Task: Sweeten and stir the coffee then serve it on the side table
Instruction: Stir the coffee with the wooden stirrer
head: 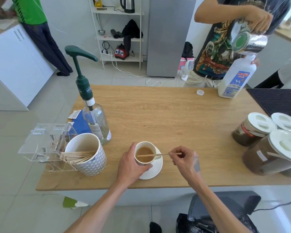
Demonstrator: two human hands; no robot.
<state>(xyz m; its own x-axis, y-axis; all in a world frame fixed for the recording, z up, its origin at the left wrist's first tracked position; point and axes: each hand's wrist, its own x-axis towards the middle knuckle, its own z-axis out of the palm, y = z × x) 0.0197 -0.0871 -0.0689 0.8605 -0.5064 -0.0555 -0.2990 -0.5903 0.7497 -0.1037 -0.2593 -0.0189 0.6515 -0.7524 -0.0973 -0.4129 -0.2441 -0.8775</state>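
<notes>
A white cup (145,145) of light brown coffee stands on a white saucer (155,169) near the front edge of the wooden table (175,118). My left hand (130,163) wraps around the cup's left side. My right hand (185,159) pinches the right end of a thin wooden stirrer (151,155), which lies across the cup's rim over the coffee. A glass syrup bottle (97,121) with a green pump stands behind and left of the cup.
A patterned mug (89,158) of wooden stirrers and a clear acrylic holder (45,142) sit at the left. Three white-lidded jars (265,142) stand at the right. Across the table a person pours from a metal jug (249,41) beside a milk bottle (235,79).
</notes>
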